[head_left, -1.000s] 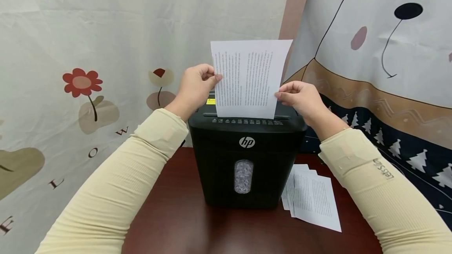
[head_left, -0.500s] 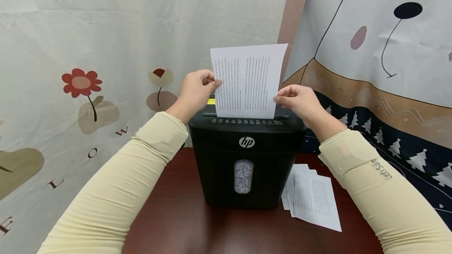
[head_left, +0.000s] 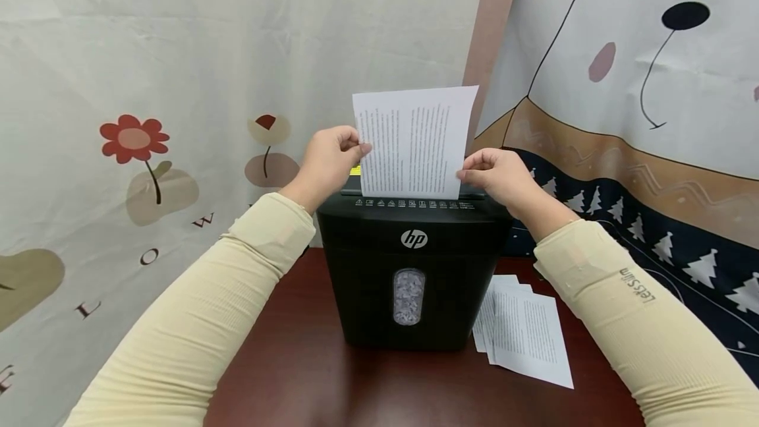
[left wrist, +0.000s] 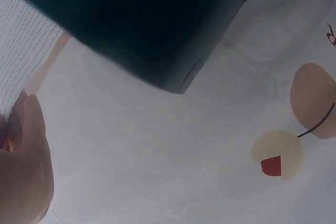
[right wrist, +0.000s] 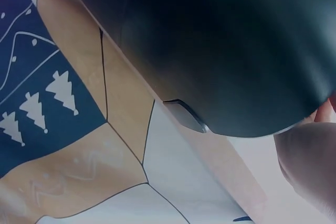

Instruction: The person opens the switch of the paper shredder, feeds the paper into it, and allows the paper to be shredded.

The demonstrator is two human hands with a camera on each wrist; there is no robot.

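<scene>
A printed sheet of paper [head_left: 412, 143] stands upright with its lower edge in the slot of a black HP paper shredder [head_left: 367, 275]. My left hand [head_left: 329, 158] pinches the sheet's left edge between thumb and fingers. Lower down on the opposite edge, my right hand [head_left: 499, 178] pinches it the same way. In the left wrist view the left hand [left wrist: 26, 156] touches the paper's edge [left wrist: 23, 45] beside the shredder's dark body [left wrist: 152, 30]. The right wrist view has the right hand [right wrist: 310, 156] partly hidden behind the shredder [right wrist: 226, 51].
Several printed sheets [head_left: 530, 335] lie fanned on the dark red-brown table [head_left: 284, 361], right of the shredder. Paper shreds [head_left: 409, 298] show through its front window. Behind hang a pale flower-patterned cloth [head_left: 196, 51] and a bear-patterned cloth [head_left: 622, 117].
The sheet has sunk lower into the shredder's slot, its top edge dropping. Both hands have moved down with it, still pinching its sides.
</scene>
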